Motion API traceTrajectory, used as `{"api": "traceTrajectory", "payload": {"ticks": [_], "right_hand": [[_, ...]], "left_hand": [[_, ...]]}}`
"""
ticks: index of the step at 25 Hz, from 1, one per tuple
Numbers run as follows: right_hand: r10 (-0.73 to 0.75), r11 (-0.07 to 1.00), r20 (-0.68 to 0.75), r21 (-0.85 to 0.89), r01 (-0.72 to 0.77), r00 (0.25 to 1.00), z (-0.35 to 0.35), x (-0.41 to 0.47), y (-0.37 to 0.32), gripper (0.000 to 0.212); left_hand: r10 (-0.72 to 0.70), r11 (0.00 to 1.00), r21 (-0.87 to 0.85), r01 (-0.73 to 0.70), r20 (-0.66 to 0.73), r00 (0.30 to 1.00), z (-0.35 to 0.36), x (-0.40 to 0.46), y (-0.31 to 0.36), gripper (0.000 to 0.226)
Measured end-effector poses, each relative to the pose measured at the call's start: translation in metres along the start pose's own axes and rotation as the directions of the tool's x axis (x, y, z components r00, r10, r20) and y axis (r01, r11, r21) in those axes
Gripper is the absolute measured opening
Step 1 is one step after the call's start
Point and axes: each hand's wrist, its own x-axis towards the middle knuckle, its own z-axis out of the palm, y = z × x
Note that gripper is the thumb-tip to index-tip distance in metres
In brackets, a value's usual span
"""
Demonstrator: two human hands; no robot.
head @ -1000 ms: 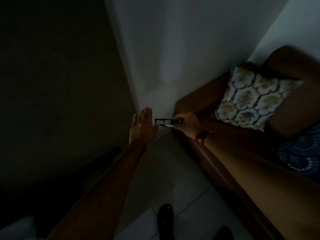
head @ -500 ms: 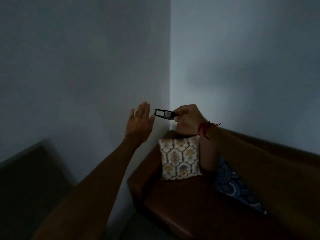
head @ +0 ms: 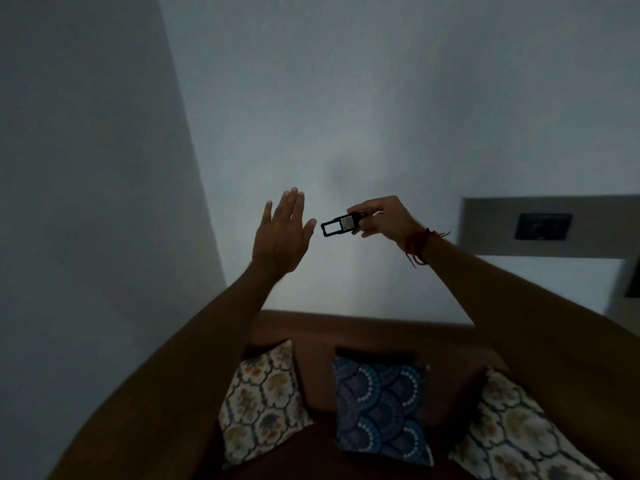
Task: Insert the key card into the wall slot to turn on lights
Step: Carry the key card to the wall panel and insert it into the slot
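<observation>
- While the room lies in dim light, the right hand [head: 379, 218] pinches the key card [head: 341, 225] at its right end between thumb and fingers, holding it roughly level in the air in front of the pale wall [head: 346, 116].
- The key card is a dark rectangular tag with a pale patch at its middle and an open frame at its free end, which points toward 9 o'clock.
- The left hand [head: 282, 237] is raised at 9 o'clock of the card, spread flat with fingers together and pointing up, its back to the camera, holding nothing; its thumb tip sits just beside the card's free end, and contact cannot be told.
- A red thread band [head: 417, 242] circles the right wrist.
- At 3 o'clock of the right hand, well apart, a dark wall panel [head: 543, 226] sits on a grey backing strip; whether it carries the slot cannot be told, and the card is not in it.
- At 6 o'clock, below both forearms, a brown sofa [head: 363, 330] holds three cushions against its back: a cream patterned cushion [head: 263, 403] on the left, a blue patterned cushion [head: 381, 407] in the middle, and a second cream cushion [head: 519, 434] on the right, partly hidden by the right forearm.
</observation>
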Motion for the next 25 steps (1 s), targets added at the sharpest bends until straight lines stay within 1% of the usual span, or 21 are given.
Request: {"api": "traceTrajectory", "payload": {"ticks": [3,6,10,12,16,19,22,25], "right_hand": [[-0.018,0.998,-0.118,-0.067,0.01,0.993,-0.08,-0.006,0.015,0.03],[0.003,0.994,-0.217,-0.107,-0.026,0.976,-0.153,-0.017,0.028,0.018],[-0.012,0.984,-0.265,-0.175,-0.036,0.964,-0.23,-0.035,0.041,0.014],[-0.017,0.974,-0.291,-0.219,-0.049,0.957,-0.262,-0.044,0.05,0.014],[-0.044,0.934,-0.399,-0.341,-0.104,0.916,-0.317,-0.057,0.067,0.016],[-0.041,0.911,-0.449,-0.383,-0.151,0.892,-0.354,-0.061,0.081,0.015],[-0.054,0.87,-0.459,-0.457,-0.184,0.887,-0.392,-0.058,0.096,0.015],[-0.056,0.854,-0.475,-0.479,-0.204,0.878,-0.433,-0.042,0.113,0.014]], "left_hand": [[0.042,0.998,-0.045,-0.044,-0.039,0.998,0.008,0.043,0.067,0.063],[0.083,0.994,-0.072,-0.088,-0.063,0.995,0.021,0.077,0.131,0.063],[0.148,0.98,-0.124,-0.154,-0.058,0.987,0.04,0.111,0.202,0.065],[0.189,0.974,-0.111,-0.196,-0.07,0.979,0.05,0.128,0.232,0.065],[0.259,0.954,-0.137,-0.267,-0.071,0.963,0.076,0.161,0.29,0.069],[0.301,0.94,-0.151,-0.305,-0.054,0.952,0.099,0.184,0.328,0.071],[0.318,0.927,-0.186,-0.325,-0.066,0.946,0.128,0.214,0.36,0.071],[0.308,0.92,-0.23,-0.318,-0.08,0.948,0.155,0.25,0.39,0.071]]}}
